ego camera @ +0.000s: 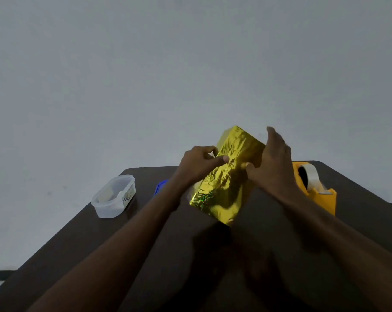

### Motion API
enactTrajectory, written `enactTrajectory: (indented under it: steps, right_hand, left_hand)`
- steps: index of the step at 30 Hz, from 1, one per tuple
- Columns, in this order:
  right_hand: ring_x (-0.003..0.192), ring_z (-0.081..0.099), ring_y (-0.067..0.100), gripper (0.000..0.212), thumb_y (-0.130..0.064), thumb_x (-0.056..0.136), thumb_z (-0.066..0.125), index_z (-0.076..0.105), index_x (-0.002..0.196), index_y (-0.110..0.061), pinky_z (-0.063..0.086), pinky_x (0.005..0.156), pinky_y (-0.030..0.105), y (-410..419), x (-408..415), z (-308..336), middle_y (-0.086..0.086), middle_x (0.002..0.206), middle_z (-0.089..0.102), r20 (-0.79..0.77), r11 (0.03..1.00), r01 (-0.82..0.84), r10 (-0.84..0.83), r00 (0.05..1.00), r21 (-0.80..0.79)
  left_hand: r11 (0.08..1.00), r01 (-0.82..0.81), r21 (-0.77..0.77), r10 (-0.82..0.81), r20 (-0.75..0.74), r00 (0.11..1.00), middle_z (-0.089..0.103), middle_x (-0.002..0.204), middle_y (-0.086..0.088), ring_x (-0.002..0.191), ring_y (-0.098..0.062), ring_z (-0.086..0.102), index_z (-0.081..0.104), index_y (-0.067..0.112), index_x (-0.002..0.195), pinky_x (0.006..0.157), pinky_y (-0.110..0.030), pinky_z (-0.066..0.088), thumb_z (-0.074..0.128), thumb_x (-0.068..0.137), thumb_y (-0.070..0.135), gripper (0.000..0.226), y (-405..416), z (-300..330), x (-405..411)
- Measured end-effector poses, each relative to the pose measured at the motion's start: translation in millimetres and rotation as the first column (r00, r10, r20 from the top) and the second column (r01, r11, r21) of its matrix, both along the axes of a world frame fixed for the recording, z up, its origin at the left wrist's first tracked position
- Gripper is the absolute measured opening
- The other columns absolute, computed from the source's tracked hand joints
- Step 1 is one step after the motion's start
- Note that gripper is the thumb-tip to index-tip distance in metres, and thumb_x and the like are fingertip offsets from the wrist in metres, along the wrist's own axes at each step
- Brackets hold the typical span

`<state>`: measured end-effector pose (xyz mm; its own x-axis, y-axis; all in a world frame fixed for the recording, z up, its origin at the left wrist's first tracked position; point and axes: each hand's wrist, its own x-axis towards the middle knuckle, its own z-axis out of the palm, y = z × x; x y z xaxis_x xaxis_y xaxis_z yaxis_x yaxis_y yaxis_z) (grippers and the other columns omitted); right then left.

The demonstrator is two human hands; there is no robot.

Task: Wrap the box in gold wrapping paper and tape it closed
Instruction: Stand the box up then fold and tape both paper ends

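- Hidden: we could not see the box (229,176) itself, since gold paper (215,199) covered every face in view; a blue item (160,187) and a pale object behind our left forearm showed only as slivers.
- Surface: a dark brown table (78,239) against a plain grey wall (145,75).
- On it: a clear plastic tub (114,197) at left; an orange tape dispenser (314,188) at right, partly behind our right wrist.
- Box: held tilted over the table's middle, near corner lowest; we could not tell whether it touched the table.
- Left hand (199,164): fingers curled, thumb pressed on the paper's upper face.
- Right hand (272,161): open, fingers extended upward, palm against the box's right side, thumb on the paper.
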<state>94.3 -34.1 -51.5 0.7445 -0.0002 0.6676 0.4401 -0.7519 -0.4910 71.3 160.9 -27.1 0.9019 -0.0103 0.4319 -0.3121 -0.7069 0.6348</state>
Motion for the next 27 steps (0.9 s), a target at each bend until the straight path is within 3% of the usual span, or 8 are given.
enactTrajectory:
  steps: [2, 5, 8, 12, 17, 20, 23, 27]
  right_hand:
    - [0.150, 0.001, 0.037, 0.113, -0.034, 0.074, 0.078, 0.003, 0.157, -0.015, 0.017, 0.120, 0.049, -1.3, 0.9, 13.9, 0.018, 0.163, 0.005, 0.043, 0.977, -0.018, 0.028, 0.999, -0.215]
    - [0.150, 0.001, 0.034, 0.118, -0.032, 0.071, 0.083, 0.001, 0.157, -0.020, 0.018, 0.121, 0.047, -1.6, 4.3, 29.2, 0.014, 0.163, 0.007, -0.043, 0.896, -0.143, 0.138, 0.990, -0.419]
    - [0.126, 0.044, 0.029, 0.112, -0.032, 0.066, 0.089, 0.019, 0.154, -0.024, 0.044, 0.097, 0.038, -1.6, 5.0, 37.9, 0.012, 0.144, 0.043, -0.294, 0.883, -0.369, 0.284, 0.913, -0.292]
    - [0.101, 0.058, 0.021, 0.079, -0.044, 0.071, 0.084, 0.046, 0.139, -0.027, 0.049, 0.084, 0.035, -1.7, 5.8, 25.2, 0.007, 0.120, 0.060, -0.381, 0.922, -0.374, 0.312, 0.870, -0.101]
    - [0.099, 0.066, 0.023, 0.063, -0.048, 0.076, 0.079, 0.050, 0.125, -0.021, 0.055, 0.086, 0.042, -9.0, 15.1, -2.9, 0.007, 0.113, 0.065, -0.445, 0.919, -0.274, 0.379, 0.811, 0.283]
    - [0.098, 0.064, 0.022, 0.062, -0.050, 0.081, 0.073, 0.047, 0.124, -0.015, 0.056, 0.089, 0.050, -5.8, 12.4, -8.8, 0.003, 0.109, 0.064, -0.483, 0.843, -0.162, 0.440, 0.757, 0.513]
    - [0.092, 0.057, 0.020, 0.066, -0.057, 0.087, 0.062, 0.045, 0.128, -0.008, 0.053, 0.087, 0.050, 0.6, 9.3, -5.7, 0.003, 0.104, 0.059, -0.539, 0.846, -0.093, 0.416, 0.732, 0.526]
    - [0.104, 0.050, 0.023, 0.065, -0.059, 0.091, 0.053, 0.055, 0.126, -0.003, 0.048, 0.072, 0.034, 3.1, 4.3, 1.5, 0.008, 0.118, 0.051, -0.565, 0.878, -0.143, 0.410, 0.716, 0.457]
  left_hand:
    - [0.985, 0.006, 0.173, -0.005, -0.003, 1.000, 0.069, 0.068, -0.003, 0.063, -0.015, 0.066, 0.068, 0.012, 0.077, 0.065, -0.034, 0.051, 0.076, 0.075, 0.057, 0.045, 0.7, 18.7, 2.8]
    - [0.909, -0.003, 0.416, 0.015, -0.026, 1.000, 0.074, 0.094, -0.006, 0.090, -0.020, 0.068, 0.072, 0.011, 0.099, 0.082, -0.041, 0.054, 0.084, 0.067, 0.051, 0.052, -6.6, 45.3, 5.3]
    - [0.828, 0.043, 0.559, 0.020, -0.106, 0.994, 0.069, 0.117, 0.003, 0.112, -0.018, 0.060, 0.056, 0.018, 0.134, 0.099, -0.044, 0.046, 0.087, 0.062, 0.048, 0.084, -16.0, 66.7, 2.9]
    - [0.692, -0.154, 0.706, 0.057, 0.159, 0.986, 0.064, 0.120, 0.006, 0.121, -0.018, 0.052, 0.060, 0.025, 0.125, 0.102, -0.043, 0.029, 0.077, 0.073, 0.050, 0.060, -21.3, 73.1, -2.6]
    - [0.770, -0.585, 0.253, 0.307, 0.657, 0.689, 0.054, 0.138, -0.004, 0.132, -0.024, 0.042, 0.051, 0.018, 0.135, 0.104, -0.045, 0.029, 0.058, 0.086, 0.045, 0.056, -2.0, 53.0, -17.4]
    - [0.841, -0.538, -0.046, 0.510, 0.397, 0.763, 0.036, 0.151, -0.013, 0.138, -0.031, 0.034, 0.029, 0.011, 0.149, 0.107, -0.049, 0.032, 0.054, 0.089, 0.056, 0.079, 8.6, 26.0, -19.7]
    - [0.928, -0.235, -0.290, 0.242, -0.012, 0.970, 0.036, 0.154, -0.013, 0.136, -0.028, 0.042, 0.028, 0.015, 0.152, 0.111, -0.044, 0.036, 0.053, 0.085, 0.068, 0.089, 12.7, -1.8, -15.9]
    - [0.925, -0.051, -0.377, 0.062, 0.016, 0.998, 0.062, 0.125, -0.001, 0.097, -0.012, 0.065, 0.052, 0.023, 0.136, 0.081, -0.032, 0.057, 0.055, 0.090, 0.057, 0.057, -2.6, -16.3, -17.1]
